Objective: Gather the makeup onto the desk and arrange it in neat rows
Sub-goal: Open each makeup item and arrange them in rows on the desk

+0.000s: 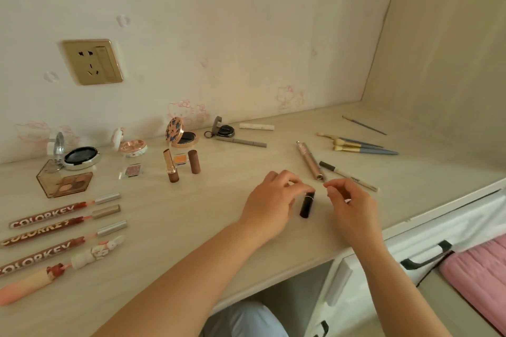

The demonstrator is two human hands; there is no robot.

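While both hands hover low over the middle of the counter (191, 213), the left hand (269, 200) pinches the top of a small black lipstick tube (307, 204), its grip closed on the cap end with fingertips (306, 187) touching it. The right hand (353, 205) sits just beside it at 3 o'clock, fingers curled in toward each other; whether that grip holds anything, I cannot tell.

The tube stands upright on the counter between the two hands. At 12 o'clock from it lie a rose-gold pen (310, 160) and a white liner pencil (349, 175), close to touching at their near ends. Further out at 1 o'clock, three blue-handled brushes (358, 145) lie fanned together.

Over at 9 o'clock, three Colorkey lip glosses (54, 223) lie in a row (wands pulled out), with a bunny-capped gloss (63, 268) below them. At 10 o'clock an eyeshadow palette (65, 182) sits open, with a brown lipstick (171, 165) and its cap (194, 161) standing upright nearer in. Open compacts (180, 133) line the wall.
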